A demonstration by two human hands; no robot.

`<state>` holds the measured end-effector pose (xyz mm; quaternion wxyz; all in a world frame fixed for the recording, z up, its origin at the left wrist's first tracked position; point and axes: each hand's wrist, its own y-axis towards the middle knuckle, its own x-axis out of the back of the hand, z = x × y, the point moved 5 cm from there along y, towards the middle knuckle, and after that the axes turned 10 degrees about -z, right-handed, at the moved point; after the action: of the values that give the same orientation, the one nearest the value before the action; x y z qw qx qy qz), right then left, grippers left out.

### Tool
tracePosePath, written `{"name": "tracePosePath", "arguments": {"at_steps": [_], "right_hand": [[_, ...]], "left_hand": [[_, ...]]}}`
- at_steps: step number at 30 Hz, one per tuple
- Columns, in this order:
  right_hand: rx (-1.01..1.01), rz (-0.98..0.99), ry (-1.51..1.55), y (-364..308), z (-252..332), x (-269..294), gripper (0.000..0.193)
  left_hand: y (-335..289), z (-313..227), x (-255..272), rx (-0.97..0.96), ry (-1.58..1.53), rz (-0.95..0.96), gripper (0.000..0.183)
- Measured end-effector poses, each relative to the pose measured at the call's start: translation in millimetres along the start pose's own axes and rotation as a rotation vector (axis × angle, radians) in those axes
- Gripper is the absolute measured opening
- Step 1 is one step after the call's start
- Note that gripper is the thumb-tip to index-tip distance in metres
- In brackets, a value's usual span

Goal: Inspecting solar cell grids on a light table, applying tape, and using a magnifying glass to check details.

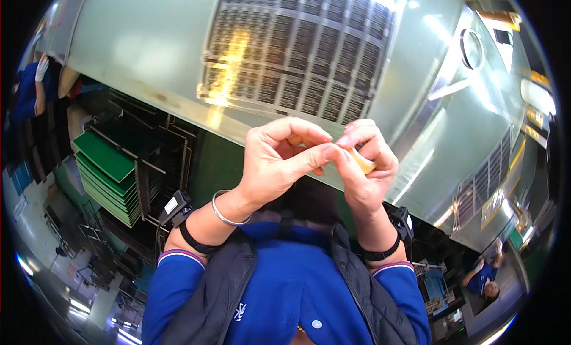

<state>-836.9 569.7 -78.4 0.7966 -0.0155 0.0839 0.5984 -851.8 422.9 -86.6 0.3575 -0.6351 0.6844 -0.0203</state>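
Observation:
My right hand (370, 167) is closed around a small roll of yellowish tape (363, 161), which shows between its fingers and palm. Thumb tip against the right fingertips, my left hand (282, 161) is bent in a pinch beside the roll. Whatever lies between the left fingertips is hidden or too small to name. Both hands are held up over the near edge of a pale glass-like table (137, 36). Just beyond them on that table lies a clear film sheet (297, 54) printed with dark blocks in rows.
Left of me stands a dark rack (143, 190) holding a stack of green boards (107, 167). A second patterned sheet (485, 172) shows on the slanted surface at right. One person (30, 89) is at the far left, another person (485, 279) at the lower right.

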Motion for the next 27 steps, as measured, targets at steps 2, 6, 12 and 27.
{"name": "tracePosePath", "arguments": {"at_steps": [2, 6, 12, 27], "right_hand": [[-0.016, 0.011, -0.002, 3, -2, -7, 0.033], [0.098, 0.128, -0.343, 11, 7, -23, 0.027], [0.165, -0.108, -0.779, 40, 8, 52, 0.021], [0.181, -0.308, -0.829, 33, -15, 81, 0.028]], "left_hand": [[0, -3, 9, 0.060, 0.001, 0.004, 0.018], [5, -20, 23, -0.189, 0.115, -0.185, 0.006], [29, -82, 96, -0.577, 0.468, -0.670, 0.003], [51, -81, 104, -0.788, 1.090, -0.675, 0.008]]}}
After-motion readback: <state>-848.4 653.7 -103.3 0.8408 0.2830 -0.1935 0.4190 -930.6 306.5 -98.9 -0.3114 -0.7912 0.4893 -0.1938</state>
